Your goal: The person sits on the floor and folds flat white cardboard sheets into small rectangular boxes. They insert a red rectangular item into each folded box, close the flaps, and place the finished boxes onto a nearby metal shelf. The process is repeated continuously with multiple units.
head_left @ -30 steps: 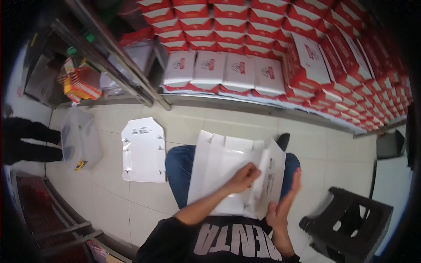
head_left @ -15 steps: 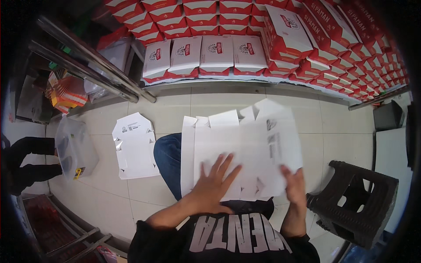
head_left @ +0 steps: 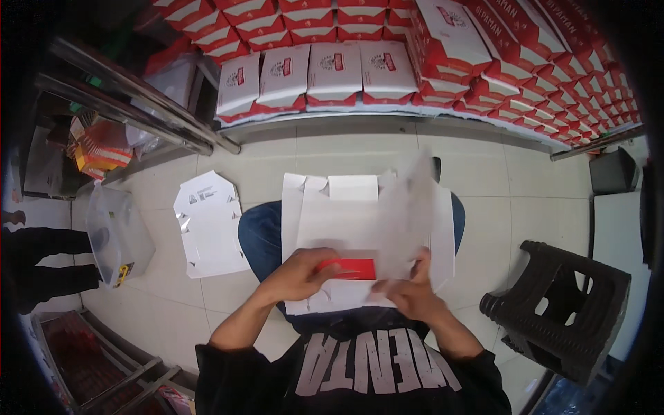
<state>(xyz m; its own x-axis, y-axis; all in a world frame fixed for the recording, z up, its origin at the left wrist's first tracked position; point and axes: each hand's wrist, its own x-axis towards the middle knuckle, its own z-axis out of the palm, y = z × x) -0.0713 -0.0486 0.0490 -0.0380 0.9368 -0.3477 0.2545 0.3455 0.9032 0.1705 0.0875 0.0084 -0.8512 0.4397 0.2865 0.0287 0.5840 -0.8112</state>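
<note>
A white cardboard box blank (head_left: 346,221) lies across my lap, its right panel raised and blurred by motion. At its near edge a flap stands folded up, showing a red outer side. My left hand (head_left: 303,274) grips this red flap with thumb and fingers. On the right, my right hand (head_left: 411,289) is closed at the lower edge of the raised panel, its fingers partly smeared. A second flat white box blank (head_left: 207,232) with cut tabs rests on the floor to my left.
Red and white boxes (head_left: 332,72) are stacked beyond me, to the right too. A dark plastic stool (head_left: 553,297) stands at right. At left are a clear plastic bin (head_left: 121,235), metal poles (head_left: 138,104) and another person's dark-clothed legs (head_left: 52,252).
The right panel has swung up from lying flat. My left hand has moved down to the near flap, now turned up red; my right hand has come inward to the left.
</note>
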